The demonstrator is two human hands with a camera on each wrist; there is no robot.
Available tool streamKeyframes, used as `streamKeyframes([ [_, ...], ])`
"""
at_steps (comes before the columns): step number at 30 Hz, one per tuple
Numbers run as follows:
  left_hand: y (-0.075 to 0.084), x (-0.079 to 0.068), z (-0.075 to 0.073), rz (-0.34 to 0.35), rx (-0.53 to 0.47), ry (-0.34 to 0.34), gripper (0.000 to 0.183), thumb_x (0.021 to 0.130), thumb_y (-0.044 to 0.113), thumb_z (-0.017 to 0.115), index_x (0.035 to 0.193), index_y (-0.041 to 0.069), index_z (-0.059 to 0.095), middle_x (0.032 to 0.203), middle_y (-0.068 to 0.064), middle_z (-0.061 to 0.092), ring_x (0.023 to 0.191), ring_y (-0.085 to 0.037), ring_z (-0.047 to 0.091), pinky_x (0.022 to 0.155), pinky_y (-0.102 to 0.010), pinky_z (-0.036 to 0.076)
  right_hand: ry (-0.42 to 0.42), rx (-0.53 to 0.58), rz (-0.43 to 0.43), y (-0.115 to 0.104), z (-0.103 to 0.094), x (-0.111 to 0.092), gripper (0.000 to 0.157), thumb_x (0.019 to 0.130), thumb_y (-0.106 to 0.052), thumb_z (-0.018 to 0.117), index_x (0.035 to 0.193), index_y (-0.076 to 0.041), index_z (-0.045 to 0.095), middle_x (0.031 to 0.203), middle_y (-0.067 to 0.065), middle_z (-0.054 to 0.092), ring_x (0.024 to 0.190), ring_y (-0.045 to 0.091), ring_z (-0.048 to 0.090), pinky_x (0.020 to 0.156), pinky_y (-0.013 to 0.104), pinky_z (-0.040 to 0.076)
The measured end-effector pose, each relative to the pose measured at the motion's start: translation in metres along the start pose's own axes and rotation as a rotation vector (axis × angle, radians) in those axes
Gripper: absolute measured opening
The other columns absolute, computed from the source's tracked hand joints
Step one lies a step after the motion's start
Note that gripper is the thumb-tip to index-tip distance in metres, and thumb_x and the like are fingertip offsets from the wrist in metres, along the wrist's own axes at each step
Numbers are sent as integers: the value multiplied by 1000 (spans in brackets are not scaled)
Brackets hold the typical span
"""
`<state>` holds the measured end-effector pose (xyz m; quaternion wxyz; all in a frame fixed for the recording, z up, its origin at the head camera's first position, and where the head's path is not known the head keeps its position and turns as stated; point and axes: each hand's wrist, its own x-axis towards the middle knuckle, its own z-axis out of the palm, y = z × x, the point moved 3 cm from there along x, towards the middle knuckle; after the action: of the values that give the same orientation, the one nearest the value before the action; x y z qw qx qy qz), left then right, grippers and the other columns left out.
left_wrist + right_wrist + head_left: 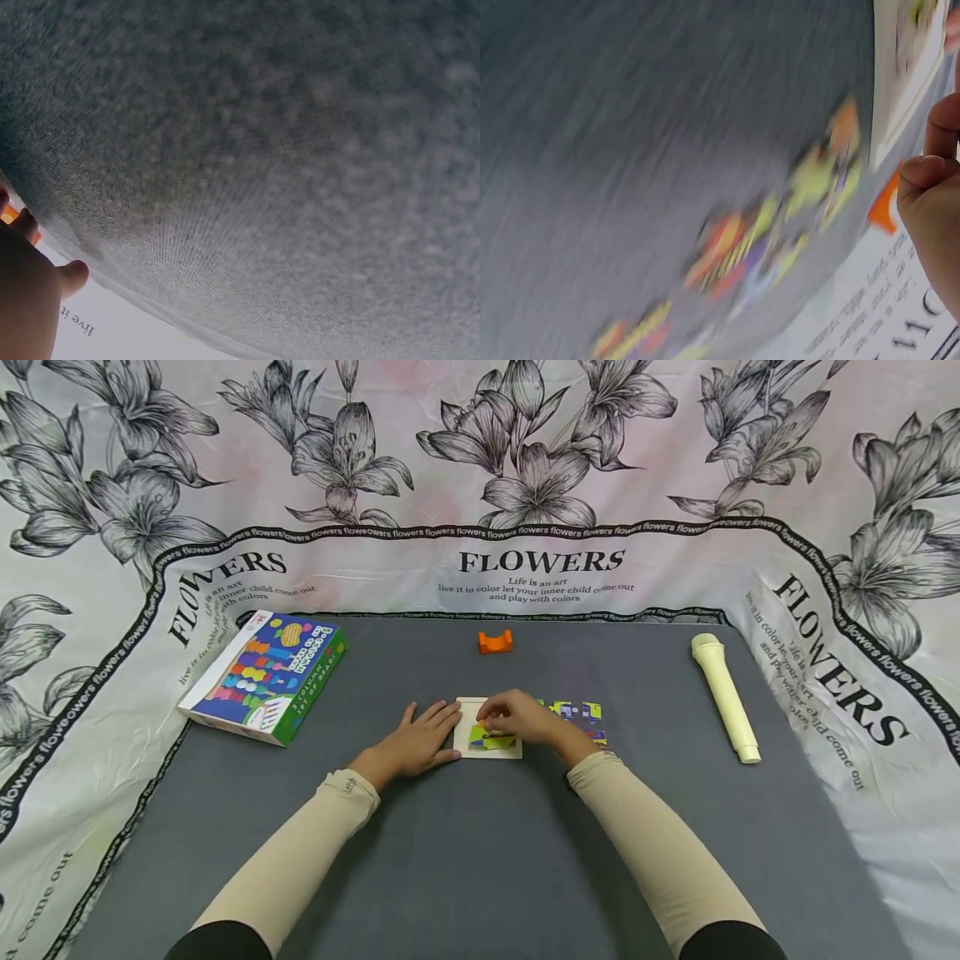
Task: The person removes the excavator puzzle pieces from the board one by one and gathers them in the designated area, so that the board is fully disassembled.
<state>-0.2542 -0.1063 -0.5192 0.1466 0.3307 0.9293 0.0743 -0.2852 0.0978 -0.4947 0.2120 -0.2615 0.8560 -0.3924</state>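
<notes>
A cream puzzle frame (462, 748) lies on the grey table, with green and yellow puzzle pieces (495, 742) in its lower part. My left hand (418, 739) lies flat with fingers spread, its fingertips and thumb at the frame's left edge. Over the frame, my right hand (521, 717) has its fingers curled and pinches a small puzzle piece (477, 732), mostly hidden by the fingertips. More loose puzzle pieces (588, 712) lie right of the frame, partly behind the right wrist. In the right wrist view these loose pieces (731, 247) are blurred.
An orange curved block (495, 642) stands beyond the frame. At the far left lies a colourful game box (262, 672); a pale yellow tube (725, 697) lies at the right. A flower-printed cloth (540, 552) hangs behind the table's far edge.
</notes>
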Motion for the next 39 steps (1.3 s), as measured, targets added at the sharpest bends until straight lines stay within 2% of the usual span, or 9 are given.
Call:
streamKeyframes([
  [5,2,-2,-2,-4,-13,-9,72,100,51,45,155,10,23,163,-5,14,150,-28,11,113,-65,5,23,-47,59,11,-20,-28,17,95,-11,62,109,-4,70,97,6,71,81,16,63,70,28,49],
  [9,4,-3,-5,-1,-9,-6,72,100,50,45,155,9,23,163,-6,14,150,-29,11,113,-65,5,12,-66,102,22,-31,-48,16,95,-10,62,107,-3,70,95,7,71,64,15,56,59,28,46],
  [12,2,-5,-9,-7,-2,-3,71,100,50,45,155,9,24,163,-7,15,150,-30,12,113,-65,5,1,-79,90,25,-34,-54,14,94,-8,64,104,-3,71,96,7,71,65,11,54,60,27,47],
  [15,2,-6,-11,-9,-5,-3,71,100,49,46,154,8,24,163,-7,15,149,-30,13,113,-65,6,-12,-95,58,29,-33,-58,12,91,-5,65,101,-1,72,96,7,71,74,10,57,68,26,48],
  [26,3,-4,-8,-7,-11,-17,72,100,50,45,155,9,22,163,-6,14,150,-29,11,114,-65,4,-45,-136,-17,31,-31,-64,12,87,-3,69,98,1,73,90,7,72,77,8,61,71,26,50],
  [32,2,-5,-10,5,-17,2,72,100,49,47,155,8,23,163,-7,15,150,-30,12,113,-66,5,-19,-166,40,24,-28,-57,13,89,-8,69,100,-4,74,92,3,71,75,9,57,69,26,47],
  [34,2,-4,-9,10,-19,6,72,100,48,48,154,8,24,163,-8,16,149,-31,13,113,-66,5,4,-206,41,17,-23,-53,14,90,-11,69,101,-6,74,94,2,71,74,11,57,68,28,47],
  [39,1,-2,-4,7,-14,-5,72,100,49,46,155,9,23,163,-7,15,150,-29,12,113,-66,5,99,-396,-72,-2,-4,-37,16,88,-17,72,102,-10,75,100,1,72,86,19,61,79,37,47],
])
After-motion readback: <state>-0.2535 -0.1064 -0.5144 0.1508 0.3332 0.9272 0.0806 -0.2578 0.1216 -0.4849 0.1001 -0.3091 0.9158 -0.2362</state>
